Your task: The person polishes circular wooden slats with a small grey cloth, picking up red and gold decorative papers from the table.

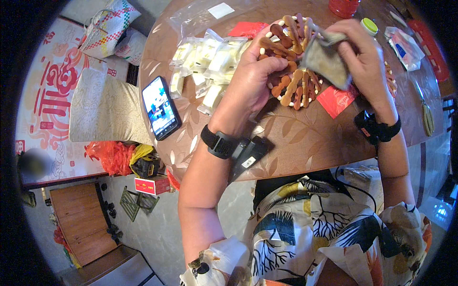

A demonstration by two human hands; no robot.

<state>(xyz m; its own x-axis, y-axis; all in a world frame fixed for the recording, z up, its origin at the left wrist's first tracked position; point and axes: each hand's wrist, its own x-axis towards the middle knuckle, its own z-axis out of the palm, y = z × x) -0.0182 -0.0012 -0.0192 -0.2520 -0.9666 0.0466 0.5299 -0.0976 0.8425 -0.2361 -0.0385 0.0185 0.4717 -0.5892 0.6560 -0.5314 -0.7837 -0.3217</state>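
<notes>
My left hand (259,68) grips a curved ring of brown wooden pieces strung with white beads (297,77), near the table's far middle. Held in my right hand (361,53) is a greyish-beige cloth (327,59), somewhat blurred, its left edge against or just in front of the beaded ring. Beneath my right hand a red packet (336,100) lies on the patterned brown table (297,143). Another red packet (247,29) lies behind my left hand. Part of a similar brown beaded piece (390,79) shows to the right of my right wrist. Both wrists wear black straps.
Clear-wrapped pale packets (214,59) are heaped left of my hands. A lit smartphone (161,107) rests at the table's left edge, and a black device (250,157) near my left forearm. Rightward are a yellow-green-capped container (369,26), a plastic bag (406,48) and yellow-handled scissors (427,118).
</notes>
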